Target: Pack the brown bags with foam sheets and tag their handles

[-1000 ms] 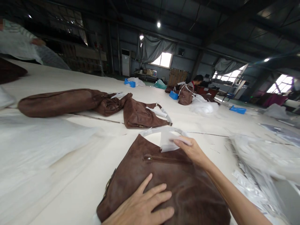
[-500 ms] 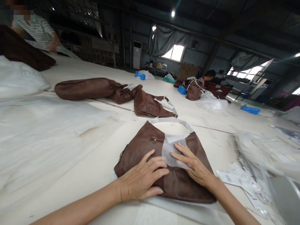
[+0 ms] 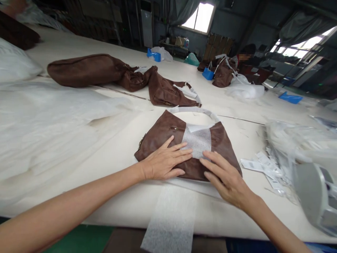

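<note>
A brown leather handbag (image 3: 163, 131) lies flat on the white table, its wrapped handle (image 3: 193, 110) pointing away from me. A strip of thin white foam sheet (image 3: 198, 138) covers the middle of its front. More of that white sheet (image 3: 172, 218) hangs over the table's near edge below the bag. My left hand (image 3: 167, 160) rests flat on the bag's lower left, fingers spread, with fingertips at the strip's edge. Over the bag's lower right is my right hand (image 3: 223, 175), fingers apart and holding nothing; its fingertips are near the strip's lower corner.
More brown bags (image 3: 86, 70) lie behind, with another bag (image 3: 168, 88) beside them. Clear plastic sheets (image 3: 52, 123) spread over the left. At right are white tags (image 3: 265, 167), plastic bags (image 3: 302, 147) and a grey tape dispenser (image 3: 310, 196). A co-worker (image 3: 244, 58) sits far back.
My view has tipped down, showing the table's near edge and the hanging sheet. My right hand has slid off the strip toward the bag's lower edge. My left hand still lies on the bag.
</note>
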### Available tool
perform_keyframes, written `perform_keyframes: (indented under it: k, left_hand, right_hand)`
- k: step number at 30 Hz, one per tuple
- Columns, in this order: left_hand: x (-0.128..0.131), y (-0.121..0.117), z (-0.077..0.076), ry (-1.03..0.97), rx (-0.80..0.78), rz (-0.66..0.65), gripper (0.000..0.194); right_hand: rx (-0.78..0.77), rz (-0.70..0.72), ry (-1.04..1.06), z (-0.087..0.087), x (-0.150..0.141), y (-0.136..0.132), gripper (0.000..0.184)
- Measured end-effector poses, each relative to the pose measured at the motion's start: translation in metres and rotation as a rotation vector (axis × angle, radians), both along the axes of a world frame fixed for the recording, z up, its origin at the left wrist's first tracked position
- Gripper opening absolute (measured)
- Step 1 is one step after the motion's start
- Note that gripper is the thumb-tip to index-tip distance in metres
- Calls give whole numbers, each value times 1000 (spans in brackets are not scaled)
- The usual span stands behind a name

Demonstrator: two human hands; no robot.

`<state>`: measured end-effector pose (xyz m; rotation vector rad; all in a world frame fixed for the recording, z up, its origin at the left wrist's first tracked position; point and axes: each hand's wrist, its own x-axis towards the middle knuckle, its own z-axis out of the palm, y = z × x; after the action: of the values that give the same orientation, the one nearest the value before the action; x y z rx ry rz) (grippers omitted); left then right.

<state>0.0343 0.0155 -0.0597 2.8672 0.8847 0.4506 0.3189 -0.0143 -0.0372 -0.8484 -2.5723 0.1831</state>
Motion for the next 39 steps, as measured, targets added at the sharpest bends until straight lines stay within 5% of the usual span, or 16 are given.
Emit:
perform_keyframes:
  k: [3,6,13,19,24,28,33,39]
  left_hand:
    - [1,0,0,-3,-9,-7,56]
    - [1,1,2,10,-16,6,54]
    - [1,3,6,27,-58,8,52]
    - [-1,1,8,17,-44,9,53]
    - [-4,-1,5,6,-41,-15,52]
    - [-6,-1,2,4,-32,-23,55]
    - [-10,3,4,-3,-56,-35,53]
    - [-13,6,5,-108,-135,-13,50]
  right_hand:
    - [-78,141,-181,-7,2,-67,63]
    - [-130,227,-277,-31,-13,-106,77]
    - [-117,127,83,-75,-38,-102,64]
    - [84,161,205,-62,-19,-106,50]
    - [132,193,153,-6,-24,-73,43]
    - [18,39,218,22,-30,-21,30]
    - [-305,-336,379,6,-42,30,28]
    - [-594,-554,573,-24,-52,41,24]
